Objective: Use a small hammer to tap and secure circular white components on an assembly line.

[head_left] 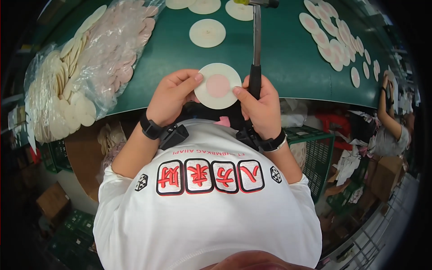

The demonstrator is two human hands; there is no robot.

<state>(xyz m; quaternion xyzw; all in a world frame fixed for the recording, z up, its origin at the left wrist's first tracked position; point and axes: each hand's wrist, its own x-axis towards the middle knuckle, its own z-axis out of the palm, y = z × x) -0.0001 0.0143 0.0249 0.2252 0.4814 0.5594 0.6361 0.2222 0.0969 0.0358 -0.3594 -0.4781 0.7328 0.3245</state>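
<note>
A round cream disc with a pink circle in its middle is held up at the table's near edge. My left hand pinches its left rim between thumb and fingers. At the right rim, my right hand presses its thumb on the disc and also grips the black handle of a hammer. The hammer stands out away from me, its head at the top edge of the view. Beyond the disc, a plain cream disc with a small mark at its centre lies flat on the green table.
More cream discs lie at the far edge. Clear plastic bags full of cream and pink discs cover the table's left. Loose pink-centred discs spread over the right. A green crate stands below at right; another person's arm is farther right.
</note>
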